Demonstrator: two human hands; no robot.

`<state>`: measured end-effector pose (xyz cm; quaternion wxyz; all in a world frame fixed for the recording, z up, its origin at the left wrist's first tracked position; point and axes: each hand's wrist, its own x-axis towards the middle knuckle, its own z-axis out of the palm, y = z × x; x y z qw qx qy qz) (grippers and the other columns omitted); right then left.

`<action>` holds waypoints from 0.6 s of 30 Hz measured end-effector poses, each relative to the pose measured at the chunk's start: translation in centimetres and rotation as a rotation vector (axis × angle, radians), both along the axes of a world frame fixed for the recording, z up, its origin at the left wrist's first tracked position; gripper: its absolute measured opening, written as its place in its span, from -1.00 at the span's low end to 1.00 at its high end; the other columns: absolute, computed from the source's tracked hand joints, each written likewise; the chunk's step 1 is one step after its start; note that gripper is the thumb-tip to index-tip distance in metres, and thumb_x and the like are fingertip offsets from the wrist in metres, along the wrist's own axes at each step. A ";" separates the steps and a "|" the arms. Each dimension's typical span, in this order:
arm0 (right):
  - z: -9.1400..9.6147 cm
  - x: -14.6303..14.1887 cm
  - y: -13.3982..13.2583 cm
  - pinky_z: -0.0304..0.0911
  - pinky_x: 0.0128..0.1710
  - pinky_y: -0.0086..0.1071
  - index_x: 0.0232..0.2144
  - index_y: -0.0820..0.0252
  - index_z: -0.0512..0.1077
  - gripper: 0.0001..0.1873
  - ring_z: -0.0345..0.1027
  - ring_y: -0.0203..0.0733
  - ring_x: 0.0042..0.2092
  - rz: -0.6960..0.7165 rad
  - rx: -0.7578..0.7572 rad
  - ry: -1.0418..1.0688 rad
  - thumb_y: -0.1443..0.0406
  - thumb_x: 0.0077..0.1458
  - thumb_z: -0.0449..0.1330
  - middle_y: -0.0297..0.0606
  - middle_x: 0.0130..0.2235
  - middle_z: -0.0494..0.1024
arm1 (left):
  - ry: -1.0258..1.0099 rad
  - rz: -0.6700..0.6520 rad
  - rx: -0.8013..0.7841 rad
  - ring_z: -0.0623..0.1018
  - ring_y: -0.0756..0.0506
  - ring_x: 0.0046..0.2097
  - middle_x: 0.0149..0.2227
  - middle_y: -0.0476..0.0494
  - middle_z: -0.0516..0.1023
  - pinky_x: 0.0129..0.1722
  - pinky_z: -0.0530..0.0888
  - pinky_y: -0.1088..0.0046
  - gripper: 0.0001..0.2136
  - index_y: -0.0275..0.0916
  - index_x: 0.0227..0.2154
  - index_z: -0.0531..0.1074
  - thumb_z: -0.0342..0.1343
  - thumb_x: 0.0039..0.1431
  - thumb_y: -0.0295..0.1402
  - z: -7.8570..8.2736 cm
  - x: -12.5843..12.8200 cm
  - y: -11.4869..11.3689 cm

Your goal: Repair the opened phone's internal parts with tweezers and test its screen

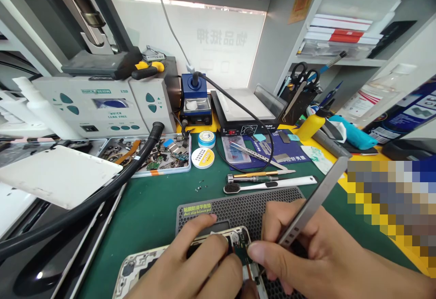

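An opened phone with its white frame and bare circuit board lies at the bottom centre, partly on a grey perforated mat. My left hand presses down on the phone, fingers bent over its upper end. My right hand pinches metal tweezers. Their tips point down at the phone's board between my two thumbs and are hidden there.
On the green bench mat lie a white brush, a screwdriver, two round tins, a parts tray and a black hose. A rework station and hot plate stand behind. A white panel lies left.
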<state>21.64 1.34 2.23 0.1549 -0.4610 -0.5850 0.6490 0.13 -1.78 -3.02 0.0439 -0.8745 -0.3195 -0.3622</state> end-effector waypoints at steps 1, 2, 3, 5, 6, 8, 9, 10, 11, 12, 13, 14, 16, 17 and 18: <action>0.0 0.0 0.0 -0.06 -0.52 -0.44 -0.46 0.09 0.23 -0.59 0.04 -0.34 -0.49 0.003 -0.002 0.000 0.11 0.24 0.35 -0.53 -0.55 0.19 | 0.002 -0.001 -0.005 0.56 0.01 -0.37 -0.47 0.13 0.52 0.15 0.56 0.27 -0.83 -0.23 -0.37 0.44 0.09 0.33 -0.57 0.0 0.1 0.0; 0.1 -0.1 0.0 -0.06 -0.51 -0.44 -0.46 0.09 0.23 -0.59 0.04 -0.34 -0.49 0.005 -0.007 0.004 0.11 0.24 0.34 -0.53 -0.55 0.19 | 0.004 -0.004 -0.007 0.56 0.01 -0.37 -0.47 0.13 0.52 0.15 0.56 0.27 -0.83 -0.23 -0.38 0.44 0.09 0.33 -0.57 0.0 0.1 0.0; 0.1 -0.1 0.0 -0.06 -0.51 -0.43 -0.46 0.09 0.23 -0.60 0.04 -0.34 -0.49 0.006 -0.009 0.010 0.11 0.25 0.34 -0.53 -0.55 0.19 | 0.004 -0.005 -0.007 0.56 0.01 -0.37 -0.47 0.13 0.52 0.15 0.56 0.27 -0.82 -0.23 -0.39 0.44 0.09 0.33 -0.57 0.0 0.1 0.0; 0.1 -0.2 -0.1 -0.06 -0.51 -0.43 -0.46 0.09 0.23 -0.59 0.04 -0.34 -0.49 -0.003 -0.021 0.032 0.11 0.25 0.33 -0.53 -0.56 0.20 | 0.004 -0.008 -0.007 0.55 0.01 -0.38 -0.48 0.13 0.51 0.16 0.56 0.26 -0.81 -0.23 -0.40 0.43 0.08 0.34 -0.57 -0.1 0.1 0.0; 0.1 -0.2 -0.1 -0.07 -0.51 -0.42 -0.47 0.09 0.23 -0.59 0.03 -0.34 -0.50 -0.009 -0.023 0.041 0.11 0.24 0.34 -0.53 -0.56 0.19 | 0.007 -0.011 -0.007 0.55 0.01 -0.38 -0.48 0.14 0.51 0.16 0.56 0.26 -0.81 -0.23 -0.40 0.43 0.08 0.34 -0.57 -0.2 0.0 0.0; 0.0 -0.2 -0.1 -0.09 -0.51 -0.42 -0.47 0.09 0.22 -0.58 0.02 -0.34 -0.49 -0.017 -0.026 0.038 0.11 0.22 0.35 -0.54 -0.56 0.18 | 0.006 -0.017 0.000 0.55 0.01 -0.38 -0.48 0.14 0.51 0.16 0.56 0.25 -0.82 -0.23 -0.39 0.43 0.10 0.33 -0.57 -0.3 0.0 0.0; 0.0 -0.2 -0.1 -0.09 -0.51 -0.42 -0.47 0.09 0.22 -0.58 0.02 -0.34 -0.49 -0.012 -0.023 0.031 0.11 0.22 0.35 -0.53 -0.56 0.19 | 0.005 -0.017 -0.003 0.55 0.01 -0.38 -0.47 0.14 0.51 0.16 0.55 0.24 -0.83 -0.23 -0.39 0.43 0.12 0.32 -0.57 -0.3 0.0 0.1; 0.0 -0.2 -0.1 -0.09 -0.51 -0.42 -0.47 0.09 0.22 -0.58 0.02 -0.33 -0.49 -0.007 -0.019 0.023 0.11 0.23 0.35 -0.53 -0.56 0.20 | 0.006 -0.016 -0.006 0.55 0.01 -0.38 -0.47 0.14 0.52 0.16 0.55 0.24 -0.84 -0.23 -0.38 0.43 0.12 0.31 -0.58 -0.3 0.0 0.1; 0.0 -0.1 -0.1 -0.08 -0.52 -0.42 -0.47 0.09 0.23 -0.59 0.02 -0.33 -0.49 -0.003 -0.013 0.015 0.11 0.23 0.35 -0.52 -0.55 0.20 | 0.004 -0.016 -0.007 0.55 0.01 -0.37 -0.46 0.14 0.52 0.16 0.56 0.23 -0.83 -0.23 -0.38 0.43 0.12 0.30 -0.59 -0.3 0.0 0.1; -0.1 -0.1 -0.1 -0.08 -0.52 -0.42 -0.47 0.09 0.23 -0.59 0.03 -0.33 -0.49 -0.001 -0.013 0.011 0.10 0.23 0.35 -0.52 -0.56 0.21 | 0.005 -0.017 -0.008 0.55 0.00 -0.37 -0.46 0.13 0.52 0.16 0.56 0.24 -0.83 -0.23 -0.38 0.43 0.12 0.30 -0.60 -0.3 0.0 0.1; -0.1 -0.1 -0.1 -0.09 -0.52 -0.42 -0.47 0.09 0.24 -0.59 0.03 -0.33 -0.50 -0.001 -0.015 0.010 0.09 0.22 0.35 -0.51 -0.55 0.21 | 0.011 -0.020 -0.016 0.55 0.00 -0.36 -0.46 0.13 0.52 0.16 0.56 0.24 -0.83 -0.23 -0.37 0.44 0.11 0.29 -0.60 -0.3 0.0 0.1; -0.1 -0.1 -0.1 -0.09 -0.53 -0.42 -0.47 0.09 0.24 -0.58 0.03 -0.33 -0.50 -0.004 -0.017 0.005 0.09 0.22 0.36 -0.52 -0.55 0.21 | 0.015 -0.023 -0.020 0.56 0.00 -0.36 -0.46 0.12 0.52 0.15 0.57 0.24 -0.83 -0.23 -0.37 0.44 0.11 0.29 -0.60 -0.3 0.0 0.0; 0.0 -0.1 0.0 -0.09 -0.53 -0.42 -0.46 0.09 0.24 -0.58 0.03 -0.33 -0.49 -0.007 -0.020 0.004 0.09 0.21 0.36 -0.52 -0.55 0.21 | 0.010 -0.022 -0.019 0.56 0.00 -0.37 -0.46 0.12 0.52 0.14 0.58 0.26 -0.84 -0.23 -0.38 0.44 0.11 0.28 -0.60 -0.3 -0.1 0.0; -0.1 -0.1 -0.1 -0.08 -0.52 -0.42 -0.46 0.09 0.25 -0.59 0.04 -0.33 -0.49 -0.005 -0.020 0.007 0.09 0.23 0.35 -0.52 -0.55 0.21 | 0.011 -0.022 -0.021 0.56 0.00 -0.37 -0.46 0.12 0.51 0.14 0.58 0.27 -0.84 -0.23 -0.38 0.43 0.12 0.27 -0.60 -0.2 -0.1 -0.1; -0.1 -0.1 -0.1 -0.08 -0.52 -0.43 -0.45 0.09 0.25 -0.60 0.04 -0.33 -0.49 0.000 -0.017 0.010 0.09 0.24 0.35 -0.52 -0.54 0.22 | 0.013 -0.022 -0.019 0.56 0.01 -0.37 -0.46 0.12 0.51 0.13 0.58 0.27 -0.84 -0.23 -0.39 0.43 0.12 0.27 -0.60 -0.2 -0.1 -0.1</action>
